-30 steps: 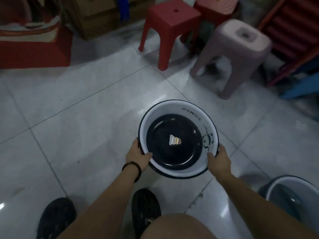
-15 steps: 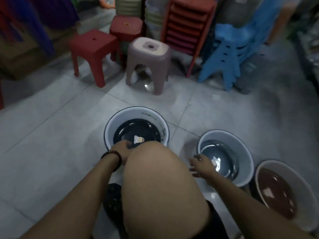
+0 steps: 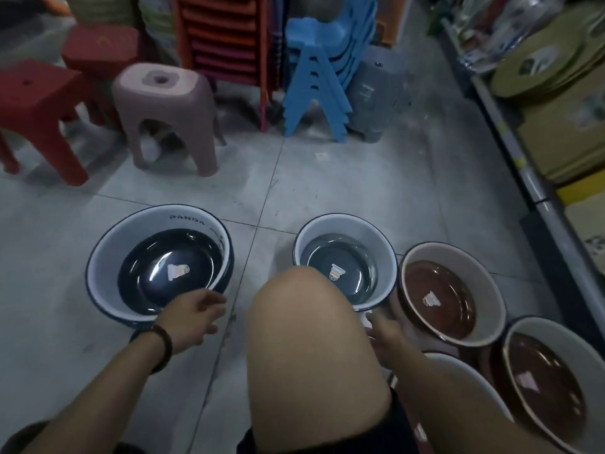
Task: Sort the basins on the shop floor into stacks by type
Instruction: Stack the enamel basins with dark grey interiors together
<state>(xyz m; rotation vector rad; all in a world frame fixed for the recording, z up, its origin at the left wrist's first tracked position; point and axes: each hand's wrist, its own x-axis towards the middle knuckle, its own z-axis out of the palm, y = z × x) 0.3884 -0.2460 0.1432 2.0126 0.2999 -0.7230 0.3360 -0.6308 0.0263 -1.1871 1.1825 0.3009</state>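
A white panda basin (image 3: 108,247) with a black bottom and dark rim sits on the floor at the left. My left hand (image 3: 193,317) hovers at its near rim with the fingers relaxed, holding nothing. To the right stands a white basin with a grey-blue bottom (image 3: 379,247). My right hand (image 3: 384,332) is at this basin's near edge, and my knee partly hides its fingers. Two cream basins with brown bottoms (image 3: 471,267) (image 3: 589,365) lie further right. A white basin rim (image 3: 471,371) shows beside my right forearm.
Behind the basins stand a mauve stool (image 3: 163,103), red stools (image 3: 36,96), stacked blue chairs (image 3: 320,70) and stacked orange-red stools (image 3: 222,37). A shelf with goods (image 3: 523,172) runs along the right side. My bent knee (image 3: 311,339) blocks the middle foreground.
The panda basin, held in both hands a second ago, now rests on the floor and my left hand has let go. My right hand has moved to the grey-blue basin. The view swung right.
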